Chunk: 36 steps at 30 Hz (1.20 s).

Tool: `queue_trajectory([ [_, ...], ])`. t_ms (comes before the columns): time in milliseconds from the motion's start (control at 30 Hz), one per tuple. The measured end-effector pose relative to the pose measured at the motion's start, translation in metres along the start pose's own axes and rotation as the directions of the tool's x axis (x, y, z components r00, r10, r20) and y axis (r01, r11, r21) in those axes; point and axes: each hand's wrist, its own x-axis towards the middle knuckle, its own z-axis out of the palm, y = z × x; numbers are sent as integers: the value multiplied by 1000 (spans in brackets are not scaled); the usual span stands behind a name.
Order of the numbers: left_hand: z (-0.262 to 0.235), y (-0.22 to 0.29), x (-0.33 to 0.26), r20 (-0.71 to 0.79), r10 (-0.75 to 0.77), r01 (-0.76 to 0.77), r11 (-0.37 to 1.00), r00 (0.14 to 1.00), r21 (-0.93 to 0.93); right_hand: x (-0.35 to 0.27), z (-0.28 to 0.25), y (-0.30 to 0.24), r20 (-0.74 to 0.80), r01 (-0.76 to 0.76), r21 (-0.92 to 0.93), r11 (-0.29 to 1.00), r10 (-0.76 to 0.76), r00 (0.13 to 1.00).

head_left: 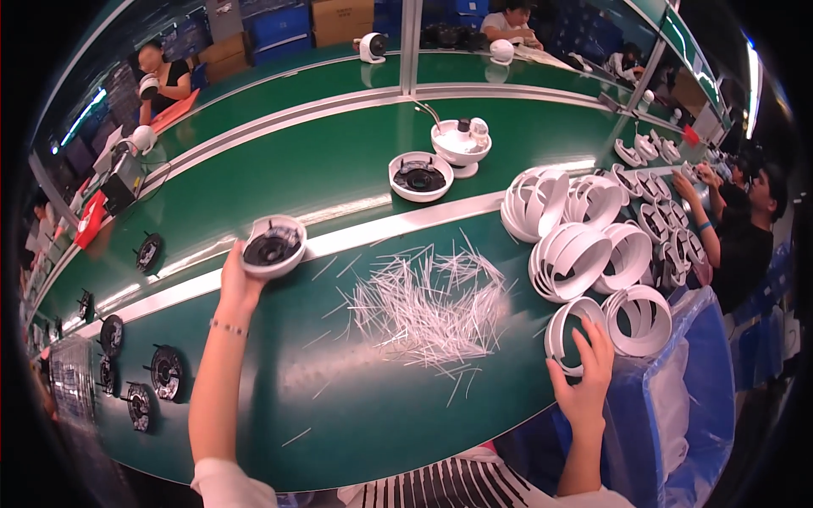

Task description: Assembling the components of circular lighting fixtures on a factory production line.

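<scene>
My left hand (241, 275) is closed on the side of a white round housing (296, 251) with a black round part inside it, held up over the left of the bench. At the right, my right hand (584, 372) has its fingers apart and curved in front of a white ring (555, 334). Whether its fingertips touch the ring I cannot tell. More white rings (572, 254) stand in stacks just beyond that hand. Between my hands lies a loose heap of thin white strips (423, 305).
Several black round parts (167, 372) lie at the left. On the raised strip beyond stand a white bowl-shaped housing (421, 193) and a white unit (461, 152). A blue bag-lined bin (707, 381) is at the right. Co-workers sit along the right (745, 229) and across the bench (174, 80).
</scene>
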Motion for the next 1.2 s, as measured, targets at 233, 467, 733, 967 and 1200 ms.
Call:
queue_trajectory([
  [233,8,-11,89,171,80,-72,996,982,-52,-24,29,29,140,-40,91,995,27,990],
  [467,-1,45,0,-146,150,-79,910,978,407,-20,29,36,201,-68,225,972,22,979],
  [733,-175,173,-87,165,516,-241,82,840,967,-18,2,59,-111,-176,265,948,211,971],
  [967,-220,165,-137,84,167,-46,-223,982,974,7,-30,-21,-182,97,665,741,35,983],
  [1200,-190,148,-120,54,200,-48,-33,978,998,17,-47,-87,271,-102,810,578,-215,938],
])
